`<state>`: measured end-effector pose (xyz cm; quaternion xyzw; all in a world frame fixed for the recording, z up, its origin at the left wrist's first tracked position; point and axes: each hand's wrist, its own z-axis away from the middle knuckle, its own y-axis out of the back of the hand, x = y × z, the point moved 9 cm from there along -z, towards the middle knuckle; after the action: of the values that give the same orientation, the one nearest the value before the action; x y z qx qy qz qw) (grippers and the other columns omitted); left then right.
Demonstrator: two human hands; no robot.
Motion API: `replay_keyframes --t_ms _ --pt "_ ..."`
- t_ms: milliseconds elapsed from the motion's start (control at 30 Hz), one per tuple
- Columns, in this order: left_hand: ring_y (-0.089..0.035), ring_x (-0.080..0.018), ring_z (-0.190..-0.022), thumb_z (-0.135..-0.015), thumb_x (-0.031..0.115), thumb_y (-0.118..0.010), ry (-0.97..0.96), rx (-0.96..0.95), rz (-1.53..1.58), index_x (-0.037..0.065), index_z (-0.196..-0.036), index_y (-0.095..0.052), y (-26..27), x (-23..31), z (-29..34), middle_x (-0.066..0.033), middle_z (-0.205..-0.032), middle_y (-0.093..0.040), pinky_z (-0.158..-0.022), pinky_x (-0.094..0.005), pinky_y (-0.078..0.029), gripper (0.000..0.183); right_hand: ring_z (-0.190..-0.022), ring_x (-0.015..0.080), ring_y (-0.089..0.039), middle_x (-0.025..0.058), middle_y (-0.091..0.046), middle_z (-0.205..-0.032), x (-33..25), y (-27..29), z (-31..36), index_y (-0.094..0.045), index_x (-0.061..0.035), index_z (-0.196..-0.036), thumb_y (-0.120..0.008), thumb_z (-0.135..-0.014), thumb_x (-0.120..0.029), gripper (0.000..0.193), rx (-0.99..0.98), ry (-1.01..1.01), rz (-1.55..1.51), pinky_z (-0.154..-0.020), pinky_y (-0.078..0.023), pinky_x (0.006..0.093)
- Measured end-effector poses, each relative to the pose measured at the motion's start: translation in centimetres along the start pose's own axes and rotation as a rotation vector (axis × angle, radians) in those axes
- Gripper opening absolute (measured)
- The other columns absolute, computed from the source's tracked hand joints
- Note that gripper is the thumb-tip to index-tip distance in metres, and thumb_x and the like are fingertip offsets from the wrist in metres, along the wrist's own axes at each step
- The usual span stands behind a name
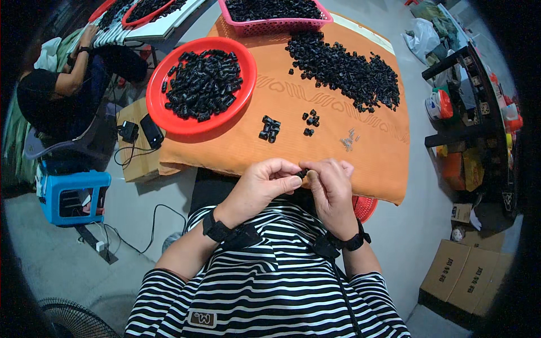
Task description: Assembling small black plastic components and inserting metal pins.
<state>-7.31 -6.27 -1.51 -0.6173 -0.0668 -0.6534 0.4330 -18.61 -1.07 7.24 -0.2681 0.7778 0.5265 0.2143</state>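
Fingertips meet at the near edge of the orange-covered table, where my left hand and my right hand both pinch a small black plastic part. Fingers hide most of that part. Just beyond lie a little cluster of larger black parts, a few smaller black pieces and several tiny silver metal pins. To the left, a red round tray holds a heap of black plastic parts.
A wide pile of black pieces covers the far right of the table, beside a pink basket full of them. Another person sits at the left. Black shelving and a cardboard box stand right; a fan is lower left.
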Motion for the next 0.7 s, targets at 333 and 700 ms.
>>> replay_keyframes --t_ms 333,700 --pt "-0.064 -0.0079 -0.090 -0.098 0.011 -0.068 -0.014 0.008 0.012 -0.002 -0.120 -0.066 -0.1 0.3 0.0 -0.0028 -0.103 -0.070 -0.082 -0.0230 -0.054 0.025 -0.083 0.0224 -0.059 0.0046 -0.063 -0.087 -0.1 0.4 0.0 -0.069 -0.0055 -0.107 -0.066 -0.094 -0.007 0.014 0.067 0.004 -0.025 -0.083 -0.033 0.0377" --pt "-0.065 -0.0075 -0.090 -0.099 0.012 -0.068 -0.016 0.039 -0.073 -0.001 -0.116 -0.068 0.0 0.2 0.1 -0.0017 -0.101 -0.070 -0.082 -0.0235 -0.055 0.021 -0.088 0.0219 -0.059 0.0040 -0.063 -0.091 -2.1 0.2 -0.4 -0.066 -0.0095 -0.109 -0.069 -0.084 -0.004 0.025 -0.061 0.125 0.305 -0.088 -0.032 0.0421"
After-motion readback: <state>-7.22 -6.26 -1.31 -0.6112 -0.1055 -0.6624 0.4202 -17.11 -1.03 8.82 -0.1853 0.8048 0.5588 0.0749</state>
